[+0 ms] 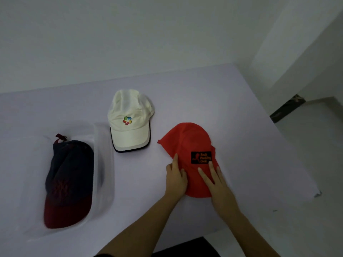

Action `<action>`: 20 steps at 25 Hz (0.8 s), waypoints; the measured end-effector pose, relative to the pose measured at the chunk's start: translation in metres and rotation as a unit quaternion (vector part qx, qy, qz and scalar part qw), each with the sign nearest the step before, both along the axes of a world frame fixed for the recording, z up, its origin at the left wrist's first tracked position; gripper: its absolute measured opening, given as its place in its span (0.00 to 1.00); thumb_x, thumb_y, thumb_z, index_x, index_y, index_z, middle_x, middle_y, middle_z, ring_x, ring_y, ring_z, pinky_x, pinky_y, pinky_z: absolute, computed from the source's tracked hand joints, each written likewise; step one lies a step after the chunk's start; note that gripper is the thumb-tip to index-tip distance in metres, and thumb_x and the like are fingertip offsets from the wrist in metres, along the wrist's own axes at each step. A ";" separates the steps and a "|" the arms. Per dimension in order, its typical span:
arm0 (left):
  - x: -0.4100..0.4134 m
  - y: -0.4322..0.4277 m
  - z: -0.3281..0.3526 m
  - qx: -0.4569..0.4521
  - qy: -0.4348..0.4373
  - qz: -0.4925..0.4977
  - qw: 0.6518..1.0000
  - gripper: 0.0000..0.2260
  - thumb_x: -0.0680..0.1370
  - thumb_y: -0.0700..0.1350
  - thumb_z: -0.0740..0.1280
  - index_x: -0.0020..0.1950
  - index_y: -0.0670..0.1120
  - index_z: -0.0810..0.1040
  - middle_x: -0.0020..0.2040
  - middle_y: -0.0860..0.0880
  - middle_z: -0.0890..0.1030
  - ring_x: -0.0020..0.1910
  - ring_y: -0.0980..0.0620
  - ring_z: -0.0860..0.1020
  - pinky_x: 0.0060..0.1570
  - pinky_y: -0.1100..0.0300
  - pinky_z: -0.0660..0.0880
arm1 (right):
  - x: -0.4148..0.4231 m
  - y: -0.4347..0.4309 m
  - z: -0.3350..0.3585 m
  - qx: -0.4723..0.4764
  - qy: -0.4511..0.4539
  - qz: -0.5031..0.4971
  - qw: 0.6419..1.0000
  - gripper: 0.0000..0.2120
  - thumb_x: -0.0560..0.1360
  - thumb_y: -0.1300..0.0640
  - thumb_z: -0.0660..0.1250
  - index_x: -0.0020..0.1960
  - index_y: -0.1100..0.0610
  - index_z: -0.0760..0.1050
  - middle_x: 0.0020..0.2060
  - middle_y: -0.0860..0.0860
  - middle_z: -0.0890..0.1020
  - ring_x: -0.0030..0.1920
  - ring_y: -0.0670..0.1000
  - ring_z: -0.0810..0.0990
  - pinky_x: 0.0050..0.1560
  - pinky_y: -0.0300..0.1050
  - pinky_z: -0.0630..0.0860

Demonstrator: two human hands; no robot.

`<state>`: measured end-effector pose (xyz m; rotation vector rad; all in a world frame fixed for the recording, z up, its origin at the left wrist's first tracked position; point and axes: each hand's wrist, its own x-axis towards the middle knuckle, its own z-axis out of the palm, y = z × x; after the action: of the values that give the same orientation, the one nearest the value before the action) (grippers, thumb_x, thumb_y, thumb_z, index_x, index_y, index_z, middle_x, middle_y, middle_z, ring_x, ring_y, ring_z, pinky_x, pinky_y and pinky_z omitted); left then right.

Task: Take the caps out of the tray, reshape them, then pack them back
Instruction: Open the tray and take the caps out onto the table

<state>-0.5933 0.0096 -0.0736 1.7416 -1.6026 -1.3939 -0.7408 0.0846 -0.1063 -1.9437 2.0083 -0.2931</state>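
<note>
Left hand (176,176): released, palm down, fingers fairly straight; laid along the left edge of the red cap (189,143). Index finger stretched up the side of the crown. Thumb position not discernible.
Right hand (218,180): released, palm down, fingers straight and spread; pressed flat on the front of the red cap, fingertips just below the patch (201,157).
Forearms: bare, entering from the bottom edge, converging on the red cap.
Red cap: flat on the table (241,127), right of centre, out of the tray; brim end toward the person and partly covered by both hands. Crown collapsed and creased.
Patch: black rectangle with orange lettering and a small figure, on the front panel; wording blurred.
White cap (130,119): on the table, left of and beyond the red cap, apart from it. Brim toward the person, dark trim along its edge; multicoloured logo (127,120) on the front. Untouched by either hand.
Tray (104,164): translucent, rectangular, at the left of the table — far right corner just beside the white cap.
Dark cap (68,182): inside the tray, lying lengthwise; navy crown, dark red brim toward the person, red strap at the far end.
Table: pale, plain surface; far edge against a pale wall (130,34).
Floor (306,145): pale, visible past the right edge of the table.
</note>
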 end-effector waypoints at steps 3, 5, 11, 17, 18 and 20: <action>-0.015 -0.012 -0.003 -0.029 -0.042 -0.035 0.998 0.27 0.76 0.34 0.59 0.75 0.40 0.56 0.65 0.38 0.71 0.60 0.41 0.71 0.62 0.54 0.64 | -0.026 -0.024 0.006 0.021 0.004 0.009 1.000 0.56 0.65 0.81 0.56 0.71 0.32 0.39 0.76 0.45 0.41 0.74 0.61 0.53 0.49 0.52 0.79; -0.022 -0.014 -0.011 -0.021 -0.067 -0.068 0.995 0.27 0.73 0.33 0.59 0.73 0.37 0.62 0.64 0.37 0.73 0.60 0.40 0.71 0.63 0.54 0.63 | -0.041 -0.028 0.007 0.051 -0.001 0.023 0.998 0.55 0.65 0.81 0.54 0.71 0.33 0.37 0.75 0.43 0.36 0.75 0.58 0.44 0.58 0.55 0.74; 0.019 -0.006 0.011 -0.012 -0.046 -0.057 0.997 0.24 0.80 0.38 0.57 0.75 0.39 0.55 0.76 0.43 0.59 0.75 0.47 0.59 0.71 0.64 0.51 | 0.002 -0.027 0.029 0.052 -0.032 0.022 0.998 0.49 0.63 0.74 0.60 0.75 0.50 0.39 0.75 0.51 0.36 0.75 0.55 0.37 0.74 0.54 0.47; 0.144 0.003 0.055 -0.134 -0.037 0.132 0.981 0.23 0.79 0.38 0.59 0.74 0.43 0.59 0.74 0.46 0.64 0.73 0.51 0.64 0.71 0.61 0.58 | 0.162 -0.043 0.055 -0.016 -0.166 0.115 0.979 0.32 0.73 0.67 0.58 0.74 0.52 0.54 0.75 0.47 0.55 0.74 0.40 0.48 0.74 0.41 0.54; 0.173 0.005 0.059 -0.154 -0.039 0.168 0.973 0.23 0.79 0.37 0.59 0.74 0.42 0.60 0.73 0.46 0.66 0.72 0.50 0.65 0.71 0.59 0.60 | 0.193 -0.047 0.063 -0.007 -0.182 0.155 0.971 0.29 0.75 0.66 0.57 0.74 0.53 0.56 0.74 0.48 0.57 0.74 0.42 0.50 0.74 0.42 0.55; 0.235 0.008 0.062 -0.182 -0.065 0.231 0.953 0.23 0.79 0.36 0.60 0.73 0.42 0.62 0.72 0.45 0.68 0.71 0.49 0.67 0.71 0.54 0.63 | 0.255 -0.054 0.073 0.009 -0.190 0.239 0.952 0.26 0.76 0.66 0.56 0.74 0.55 0.59 0.74 0.52 0.60 0.74 0.48 0.55 0.74 0.44 0.55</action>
<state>-0.3581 0.0173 -0.0120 1.8443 -1.2907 -0.7262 -0.4860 0.0309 -0.0331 -2.0929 1.2549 -0.4788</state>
